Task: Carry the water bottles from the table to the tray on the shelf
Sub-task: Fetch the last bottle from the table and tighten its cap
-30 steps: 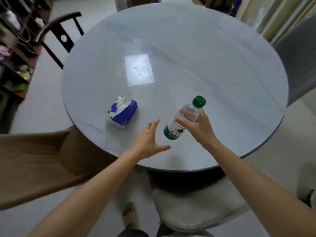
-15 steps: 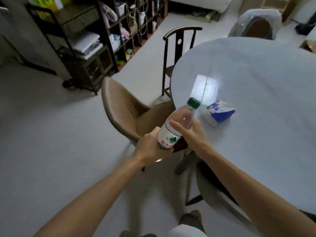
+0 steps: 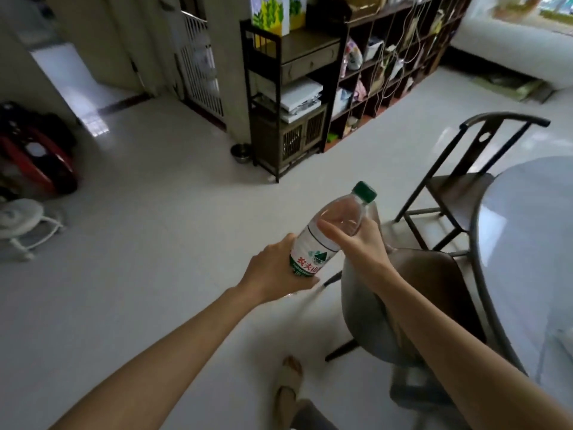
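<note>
Left hand (image 3: 274, 270) grips lower part of water bottle (image 3: 328, 235), fingers wrapped around base. Right hand (image 3: 364, 248) grips upper part, thumb across front. Bottle tilted, green cap (image 3: 365, 191) up-right, held over floor. Round table (image 3: 527, 243) at right; dark shelf (image 3: 279, 97) well apart, behind.

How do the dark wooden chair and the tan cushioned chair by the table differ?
The dark wooden chair has a thin open frame and flat bare seat; the tan cushioned chair has a padded rounded shell. The wooden one stands farther off; the cushioned one is partly behind the right arm. Both sit beside the round table.
</note>
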